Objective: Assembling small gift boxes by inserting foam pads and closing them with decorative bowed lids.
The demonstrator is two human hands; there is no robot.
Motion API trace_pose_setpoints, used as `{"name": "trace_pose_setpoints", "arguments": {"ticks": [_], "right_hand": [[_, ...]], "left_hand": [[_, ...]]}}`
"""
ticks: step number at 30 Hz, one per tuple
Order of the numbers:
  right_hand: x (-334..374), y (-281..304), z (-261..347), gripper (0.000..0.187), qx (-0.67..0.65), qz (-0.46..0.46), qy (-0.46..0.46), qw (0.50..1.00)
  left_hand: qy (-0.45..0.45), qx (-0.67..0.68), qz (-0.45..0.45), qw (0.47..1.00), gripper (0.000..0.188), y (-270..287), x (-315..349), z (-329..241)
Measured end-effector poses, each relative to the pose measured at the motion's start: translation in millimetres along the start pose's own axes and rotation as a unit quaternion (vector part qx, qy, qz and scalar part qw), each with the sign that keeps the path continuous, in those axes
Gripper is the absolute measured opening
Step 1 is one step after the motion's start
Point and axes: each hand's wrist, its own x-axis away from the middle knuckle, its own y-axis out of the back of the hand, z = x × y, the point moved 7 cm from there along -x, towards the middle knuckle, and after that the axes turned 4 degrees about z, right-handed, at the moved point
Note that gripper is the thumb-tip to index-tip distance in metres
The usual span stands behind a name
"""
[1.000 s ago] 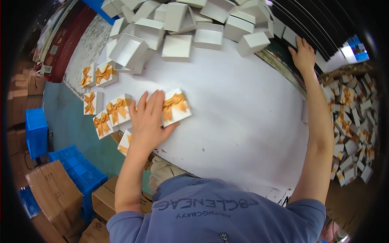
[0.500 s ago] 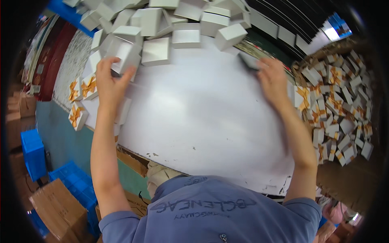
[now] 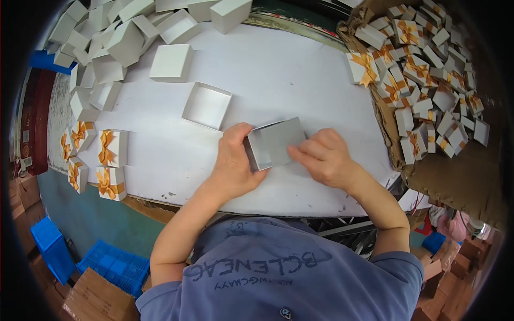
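Observation:
My left hand [image 3: 234,160] is wrapped round the left side of a small white box [image 3: 260,155], which sits tilted over the white table near me. A flat grey square pad [image 3: 285,140] lies across the box's open top, covering most of it. My right hand [image 3: 324,158] pinches the pad's right edge between thumb and fingers. Just beyond my left hand rests an open, shallow white box part [image 3: 208,106], its inside facing up. Farther off is another white box part [image 3: 171,63], its closed face up.
Several loose white box parts [image 3: 126,43] are heaped at the far left. Boxes with gold bows [image 3: 111,148] stand along the table's left edge. At the right, a big brown carton [image 3: 383,115] holds many bowed boxes [image 3: 423,69]. Blue crates [image 3: 115,265] are at lower left.
My hands were wide apart, the left at the white box heap, the right at the far right with a dark flat piece. Now they meet at one box, and the view has shifted.

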Motion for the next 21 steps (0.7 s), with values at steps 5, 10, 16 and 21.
{"name": "trace_pose_setpoints", "arguments": {"ticks": [5, 10, 16, 21], "right_hand": [[-4, -12, 8, 0.035, -0.097, 0.099, -0.001, 0.990], [0, 43, -129, 0.072, 0.058, 0.079, -0.177, 0.979], [20, 33, -176, 0.074, 0.013, 0.083, -0.344, 0.935], [-29, -26, -22, 0.070, -0.165, 0.088, -0.070, 0.980]], "left_hand": [[-0.091, -0.072, 0.110, 0.987, 0.095, -10, -8, -25], [-0.169, -0.213, 0.160, 0.949, 0.061, 6, 12, -26], [-0.110, -0.232, 0.243, 0.936, 0.071, 7, 7, -27], [-0.113, 0.014, 0.037, 0.993, 0.099, 18, 5, -10]]}}
